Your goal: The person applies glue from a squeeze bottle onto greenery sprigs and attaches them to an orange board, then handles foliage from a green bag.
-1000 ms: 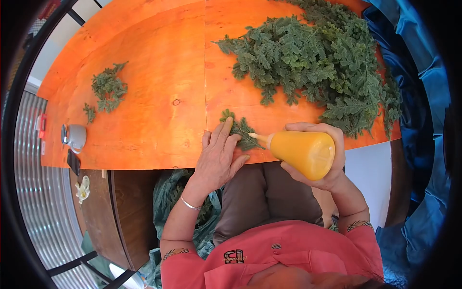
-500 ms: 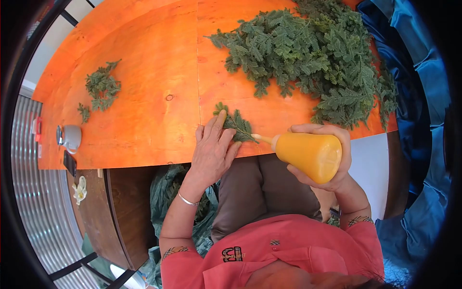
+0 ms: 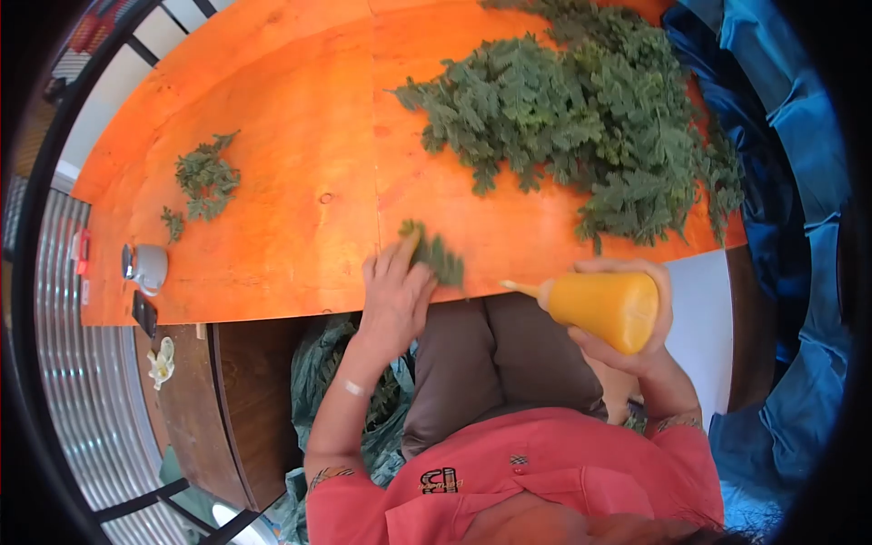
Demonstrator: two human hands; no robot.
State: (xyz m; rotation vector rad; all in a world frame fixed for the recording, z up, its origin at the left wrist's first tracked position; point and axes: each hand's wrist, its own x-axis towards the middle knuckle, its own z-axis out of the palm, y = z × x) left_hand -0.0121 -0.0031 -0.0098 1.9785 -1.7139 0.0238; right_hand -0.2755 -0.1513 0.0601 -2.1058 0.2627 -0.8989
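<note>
My left hand (image 3: 397, 295) is at the table's near edge, its fingers on a small green fern-like sprig (image 3: 440, 262). The sprig is blurred by motion, and its stem end points toward me. Wrapped in my right hand (image 3: 663, 304) is a yellow squeeze bottle (image 3: 604, 307), lying nearly level with its narrow nozzle pointing left. A gap separates the nozzle tip from the sprig. Part of the bottle's far side is hidden by my fingers.
A large heap of green sprigs (image 3: 590, 127) covers the right of the orange table (image 3: 291, 245). At left lie a few sprigs (image 3: 207, 177), a grey cup (image 3: 147, 268) and a dark phone (image 3: 143, 313). Below are a wooden cabinet (image 3: 182, 409) and a green plastic bag (image 3: 313, 391).
The bottle has drawn back to the right, its nozzle leaving the sprig's stem. The sprig has shifted slightly left and down with my left hand.
</note>
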